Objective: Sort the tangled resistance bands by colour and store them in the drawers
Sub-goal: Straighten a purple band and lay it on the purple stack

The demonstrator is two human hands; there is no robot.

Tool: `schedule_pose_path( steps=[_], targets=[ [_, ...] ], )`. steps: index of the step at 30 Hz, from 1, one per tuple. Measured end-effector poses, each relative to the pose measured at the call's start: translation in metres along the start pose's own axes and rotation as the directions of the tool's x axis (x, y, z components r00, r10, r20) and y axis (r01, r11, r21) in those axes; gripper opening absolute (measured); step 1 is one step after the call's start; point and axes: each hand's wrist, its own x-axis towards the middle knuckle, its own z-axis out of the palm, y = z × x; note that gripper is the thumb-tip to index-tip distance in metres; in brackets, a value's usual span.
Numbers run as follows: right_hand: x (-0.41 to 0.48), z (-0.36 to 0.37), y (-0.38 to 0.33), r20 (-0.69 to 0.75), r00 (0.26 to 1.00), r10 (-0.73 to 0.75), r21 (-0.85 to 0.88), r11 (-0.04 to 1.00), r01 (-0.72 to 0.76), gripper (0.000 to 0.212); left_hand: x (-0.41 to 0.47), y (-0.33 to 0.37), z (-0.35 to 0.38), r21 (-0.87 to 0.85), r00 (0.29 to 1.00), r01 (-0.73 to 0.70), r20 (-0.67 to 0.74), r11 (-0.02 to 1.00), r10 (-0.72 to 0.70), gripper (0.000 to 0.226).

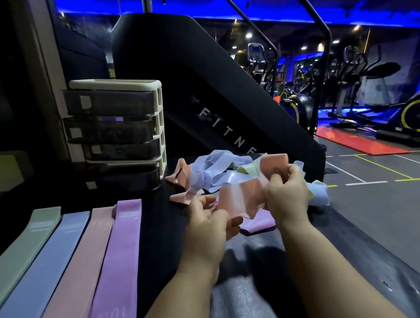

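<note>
Progress: Judged early. Nothing is plainly seen stored, most of the loose bands are not yet separated, and one band is being worked free.
Flat bands: At the near left, four wide fabric bands are laid side by side on the black mat [158, 216]: a sage-green band [19, 254], a pale-blue band [42, 275], a pink band [78, 276] and a lilac band [119, 266]. They may serve as colour guides.
Drawer unit: A cream plastic drawer unit [115, 86] with smoky translucent drawers is stood at the far left, behind the flat bands. The drawers appear pushed in, or nearly so.
Drawer contents: A lilac patch is seen through the second drawer [111, 120]; whether it is a band or a reflection cannot be told. The other drawers look dark.
Tangle: A heap of thin rubber bands [213, 171] in pale blue, salmon and pale green is left on the mat, right of the drawers.
Left hand: By the left hand [208, 223], the near-left end of the held band is pinched; this part is blurred.
Held band: A salmon-pink thin rubber band [241, 199] is stretched between both hands, just above the heap's near edge and over a purple rubber band [257, 223].
Right hand: By the right hand [288, 194], the band's far-right part is gripped with curled fingers.
</note>
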Motion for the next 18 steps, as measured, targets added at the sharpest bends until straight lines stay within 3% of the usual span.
schedule_pose_path(
  steps=[3, 6, 9, 12, 14, 18],
  targets=[
    [0.001, 0.001, -0.001, 0.015, 1.0, -0.008, 0.044, 0.999, 0.008, 0.013, -0.003, 0.004, 0.0, -0.133, 0.991, 0.109, 0.089, 0.985, -0.098, 0.023],
    [0.004, 0.004, 0.005, 0.026, 1.0, 0.012, 0.072, 0.997, -0.014, 0.009, 0.001, 0.0, -0.003, -0.072, 0.987, 0.147, 0.071, 0.986, -0.142, 0.033],
    [0.007, 0.006, 0.009, 0.06, 0.993, 0.103, 0.186, 0.976, -0.112, 0.014, 0.001, -0.003, -0.003, 0.002, 0.987, 0.155, 0.049, 0.988, -0.155, 0.021],
    [0.013, 0.002, 0.011, 0.102, 0.96, 0.26, 0.293, 0.914, -0.279, 0.015, 0.001, -0.004, -0.003, 0.104, 0.992, 0.119, 0.031, 0.987, -0.123, 0.006],
    [0.019, -0.002, 0.015, 0.136, 0.931, 0.34, 0.341, 0.866, -0.366, 0.01, 0.0, -0.005, -0.004, 0.171, 0.994, 0.1, 0.014, 0.98, -0.104, 0.009],
    [0.033, -0.012, 0.019, 0.176, 0.856, 0.487, 0.511, 0.698, -0.502, 0.019, 0.0, -0.005, -0.009, 0.29, 0.996, 0.089, -0.034, 0.953, -0.082, 0.007]
  ],
)
